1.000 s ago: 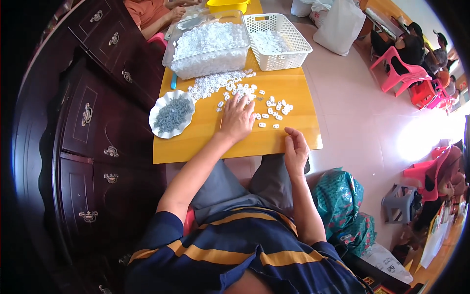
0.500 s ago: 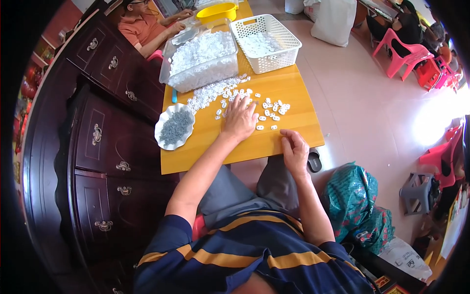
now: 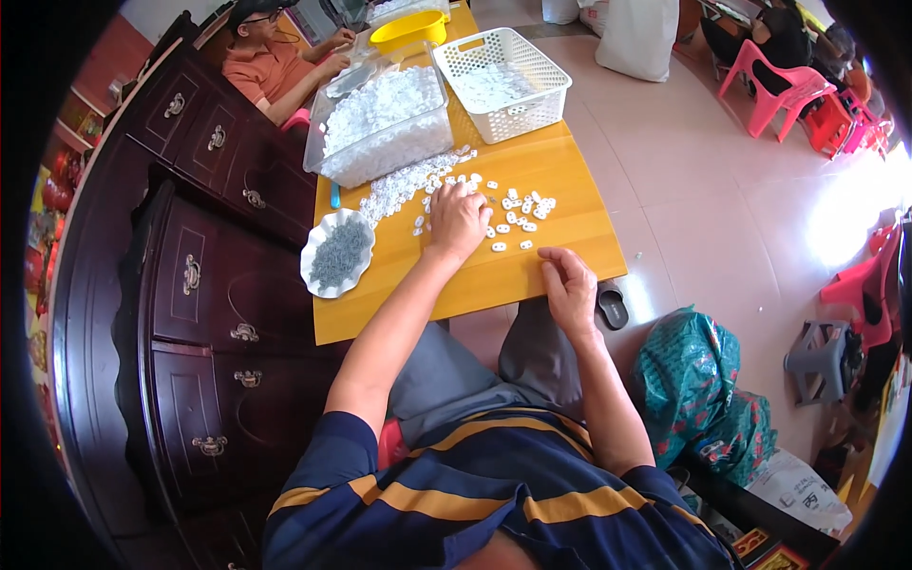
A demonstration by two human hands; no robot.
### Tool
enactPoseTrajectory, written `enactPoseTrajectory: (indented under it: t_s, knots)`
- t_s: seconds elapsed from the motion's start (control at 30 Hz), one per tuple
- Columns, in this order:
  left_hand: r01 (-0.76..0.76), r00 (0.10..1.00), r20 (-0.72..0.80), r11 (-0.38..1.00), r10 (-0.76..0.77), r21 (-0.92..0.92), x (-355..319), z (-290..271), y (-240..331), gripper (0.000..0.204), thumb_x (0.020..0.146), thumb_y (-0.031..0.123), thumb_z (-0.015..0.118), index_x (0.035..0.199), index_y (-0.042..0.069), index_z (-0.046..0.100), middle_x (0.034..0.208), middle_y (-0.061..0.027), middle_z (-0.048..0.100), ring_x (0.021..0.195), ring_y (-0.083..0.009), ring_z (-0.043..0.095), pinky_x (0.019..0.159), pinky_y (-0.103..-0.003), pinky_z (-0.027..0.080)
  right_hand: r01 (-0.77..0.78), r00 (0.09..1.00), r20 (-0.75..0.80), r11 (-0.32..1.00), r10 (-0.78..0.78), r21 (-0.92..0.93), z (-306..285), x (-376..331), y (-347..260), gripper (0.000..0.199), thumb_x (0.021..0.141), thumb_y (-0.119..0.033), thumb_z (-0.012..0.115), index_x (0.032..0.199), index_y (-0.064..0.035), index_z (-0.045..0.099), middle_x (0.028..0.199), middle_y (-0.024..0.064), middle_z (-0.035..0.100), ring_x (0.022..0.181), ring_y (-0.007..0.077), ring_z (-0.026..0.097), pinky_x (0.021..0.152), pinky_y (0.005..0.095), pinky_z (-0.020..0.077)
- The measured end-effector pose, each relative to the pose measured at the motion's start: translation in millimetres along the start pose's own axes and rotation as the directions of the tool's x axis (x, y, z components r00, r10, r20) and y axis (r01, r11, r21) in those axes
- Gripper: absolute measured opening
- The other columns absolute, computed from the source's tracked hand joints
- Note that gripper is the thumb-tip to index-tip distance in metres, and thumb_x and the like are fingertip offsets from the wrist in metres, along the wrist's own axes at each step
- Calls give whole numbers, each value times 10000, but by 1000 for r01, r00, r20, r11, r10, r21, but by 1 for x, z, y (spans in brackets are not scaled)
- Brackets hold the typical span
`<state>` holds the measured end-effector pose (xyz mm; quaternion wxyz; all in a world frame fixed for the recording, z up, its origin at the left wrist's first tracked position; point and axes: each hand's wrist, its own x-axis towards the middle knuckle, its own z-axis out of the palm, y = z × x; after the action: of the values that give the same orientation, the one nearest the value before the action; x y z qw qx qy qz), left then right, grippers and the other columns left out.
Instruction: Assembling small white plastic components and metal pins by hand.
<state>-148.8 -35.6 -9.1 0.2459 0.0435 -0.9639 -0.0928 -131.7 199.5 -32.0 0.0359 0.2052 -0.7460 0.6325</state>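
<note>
- Crisp white on the small pieces, and look, dark dots!
- Honey-yellow tabletop, faintly streaked!
- White dish, blue-grey bits in it!
- White basket, now a bright yellow basin!
- Navy shirt, banded with golden-orange stripes!
- Grey trousers, dark reddish-brown cabinet!
- Teal bag flecked with red, hot-pink chair!

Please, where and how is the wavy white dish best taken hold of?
Probably by its wavy rim, from the near left: the dish seems to jut past the table there, so reaching beneath may work. Pale pieces crowd its far right. Open, with grey pieces inside, it should stay level.
</note>
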Motion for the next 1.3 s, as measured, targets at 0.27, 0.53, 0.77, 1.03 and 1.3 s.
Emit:
enactPoseTrajectory:
  t_s: [0.27,0.53,0.77,1.03,1.3]
  knots:
    - [-84,995,61,990,77,117,11,10,-8,98,818,164,740,787,71,731,914,-95,671,979,-305,594,956,-437,440,-11,1000,0,1000,11,15,0,2,-1,160,901,-5,619,1040,9,697,947,156,713,859,268,703,795,329,542]
    - [-76,997,8,990,77,-119,0,-15,4,91,834,100,676,766,59,631,879,-122,646,886,-337,602,845,-463,482,-111,993,-14,981,114,159,1,1,-1,145,953,-32,613,1060,8,704,901,48,710,798,123,658,769,253,525]
    - [-94,989,-144,803,10,-588,-46,-55,62,90,837,32,688,832,36,598,838,-117,606,832,-317,616,740,-400,492,-338,940,234,776,248,533,4,-5,-6,192,1041,-140,575,1147,-7,666,964,37,716,815,95,646,739,248,520]
    - [-78,988,-148,714,-36,-696,-78,-55,77,73,853,61,688,849,41,617,866,-109,608,853,-312,591,771,-399,489,-637,758,594,502,268,586,9,-14,-9,229,1069,-278,544,1071,-79,658,903,12,692,770,87,640,665,223,496]
    - [-93,990,-143,695,-15,-713,-87,-58,69,93,849,62,695,847,45,603,864,-105,611,846,-312,588,766,-403,486,-706,708,661,267,248,656,18,-22,-8,206,1056,-253,557,1009,-71,643,827,34,668,736,120,640,650,230,507]
